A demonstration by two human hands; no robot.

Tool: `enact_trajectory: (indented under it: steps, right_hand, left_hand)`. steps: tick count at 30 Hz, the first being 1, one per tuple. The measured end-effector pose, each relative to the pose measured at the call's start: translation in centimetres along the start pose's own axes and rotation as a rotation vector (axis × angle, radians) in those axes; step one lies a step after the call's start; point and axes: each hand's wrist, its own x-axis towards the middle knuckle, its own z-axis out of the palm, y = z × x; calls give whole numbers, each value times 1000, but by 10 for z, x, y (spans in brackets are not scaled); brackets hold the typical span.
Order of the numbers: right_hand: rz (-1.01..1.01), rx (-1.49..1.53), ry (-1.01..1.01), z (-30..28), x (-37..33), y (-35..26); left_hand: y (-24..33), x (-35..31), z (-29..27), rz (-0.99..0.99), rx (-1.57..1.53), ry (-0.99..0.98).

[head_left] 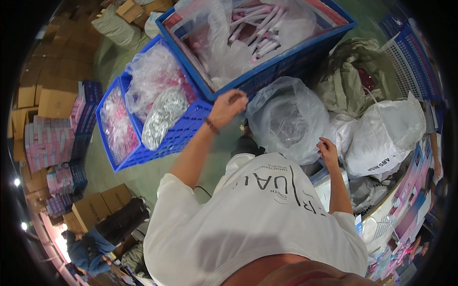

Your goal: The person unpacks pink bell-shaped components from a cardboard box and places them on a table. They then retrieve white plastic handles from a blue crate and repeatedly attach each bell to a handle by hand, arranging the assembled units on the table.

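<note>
My left hand (228, 106) reaches forward and curls over the near rim of a large blue crate (267, 69). The crate holds clear bags of pink and white tube-shaped items (257, 24). My right hand (328, 150) pinches the lower edge of a big clear plastic bag (286, 119) that stands open just below the crate. A beaded bracelet sits on my left wrist (211, 125). My white printed T-shirt (257, 214) fills the lower middle of the view.
Two smaller blue crates (167, 138) with bagged pink parts stand to the left. White sacks (381, 138) and an olive bag (353, 76) lie at right. Cardboard boxes (55, 102) and stacked pink cartons (47, 143) line the far left. A crouched person (86, 248) is at lower left.
</note>
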Motion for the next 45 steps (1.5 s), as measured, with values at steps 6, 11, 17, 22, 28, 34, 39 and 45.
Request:
enact_trajectory:
  steps: [6, 11, 17, 22, 28, 34, 39, 45]
  right_hand:
    - [-283, -35, 147, 35, 79, -147]
    - [-927, -614, 262, 67, 206, -276]
    - [-455, -698, 175, 69, 340, -334]
    - [-376, -683, 312, 64, 359, -317]
    - [-422, -822, 290, 61, 368, -319]
    - [-398, -876, 259, 63, 373, -326]
    - [-266, -894, 222, 70, 372, -323]
    - [-174, -1080, 89, 77, 369, -332]
  left_hand:
    - [57, 211, -36, 227, 319, -109]
    - [-14, 388, -52, 63, 387, -148]
    - [-95, 533, -57, 27, 588, -90]
    - [-115, 611, -24, -39, 699, -72]
    - [-135, 655, 26, -343, 1003, -40]
    - [-147, 652, 24, -305, 974, -27]
    - [-159, 613, 52, -232, 768, -102]
    - [-173, 538, 103, -174, 623, -37]
